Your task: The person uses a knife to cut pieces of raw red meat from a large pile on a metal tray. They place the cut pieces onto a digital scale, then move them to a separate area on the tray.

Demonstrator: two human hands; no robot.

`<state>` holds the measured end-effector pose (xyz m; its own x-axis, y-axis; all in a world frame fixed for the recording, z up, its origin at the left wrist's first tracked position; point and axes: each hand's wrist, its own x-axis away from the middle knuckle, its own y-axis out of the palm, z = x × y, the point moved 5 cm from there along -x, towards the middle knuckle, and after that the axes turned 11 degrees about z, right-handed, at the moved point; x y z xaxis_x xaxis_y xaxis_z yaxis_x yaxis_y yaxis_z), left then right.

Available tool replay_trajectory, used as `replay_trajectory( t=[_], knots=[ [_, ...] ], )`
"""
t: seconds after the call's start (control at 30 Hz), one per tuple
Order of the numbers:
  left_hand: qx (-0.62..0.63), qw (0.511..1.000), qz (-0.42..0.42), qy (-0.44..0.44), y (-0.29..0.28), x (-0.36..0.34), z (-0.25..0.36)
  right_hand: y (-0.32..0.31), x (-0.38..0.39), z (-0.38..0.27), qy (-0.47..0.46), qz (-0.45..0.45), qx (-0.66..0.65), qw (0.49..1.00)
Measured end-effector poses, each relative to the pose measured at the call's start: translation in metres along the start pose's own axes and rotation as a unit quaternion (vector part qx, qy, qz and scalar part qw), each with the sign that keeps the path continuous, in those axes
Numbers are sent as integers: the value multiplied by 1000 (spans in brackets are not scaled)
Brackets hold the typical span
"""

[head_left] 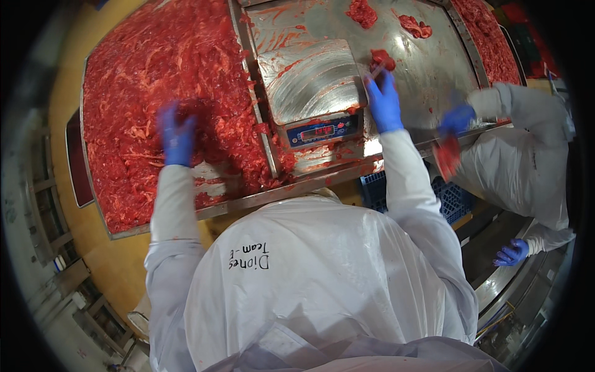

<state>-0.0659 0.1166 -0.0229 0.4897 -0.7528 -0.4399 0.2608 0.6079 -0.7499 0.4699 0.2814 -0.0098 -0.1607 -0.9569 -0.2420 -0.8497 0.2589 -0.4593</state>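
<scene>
My left hand [177, 135], in a blue glove, is over a big heap of chopped red meat [142, 68] in the metal tray at left. It is smeared by motion, but thumb and fingers look apart and nothing shows in them. To the right of a metal scale [313, 80] with a lit red display, my blue-gloved right hand [385, 104] has its fingers closed at a small dark red piece of meat [382, 59]. A thin pale strip shows by those fingertips; I cannot tell what it is.
Two more meat pieces [362, 13] lie farther back on the steel table [434, 68]. Another meat heap [480, 37] is at far right. At right, a co-worker's blurred gloved hand [457, 119] is near red meat. Below the table edge stands a blue plastic crate [455, 201].
</scene>
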Motion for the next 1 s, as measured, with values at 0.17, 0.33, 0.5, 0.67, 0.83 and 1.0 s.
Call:
replay_trajectory(
  t=[0.17, 0.33, 0.5, 0.67, 0.83, 1.0],
  knots=[
    [-161, 937, -19, -311, -67, 5, -206, -44, 130, 51, 53, -26, 98, 993],
    [-13, 964, -149, -219, 11, 39, -114, -43, 150, 50, 10, -61, 215, 975],
    [-35, 966, -252, -36, 26, 100, 36, -44, 150, 36, 10, -70, 242, 968],
    [77, 947, -284, 132, 35, 117, 115, -43, 151, 54, -11, -83, 245, 966],
    [202, 906, -322, 187, -27, 8, 207, -46, 152, 56, -16, -59, 264, 962],
    [382, 820, -385, 182, -4, -12, 285, -46, 148, 49, 21, -67, 193, 979]
  ],
)
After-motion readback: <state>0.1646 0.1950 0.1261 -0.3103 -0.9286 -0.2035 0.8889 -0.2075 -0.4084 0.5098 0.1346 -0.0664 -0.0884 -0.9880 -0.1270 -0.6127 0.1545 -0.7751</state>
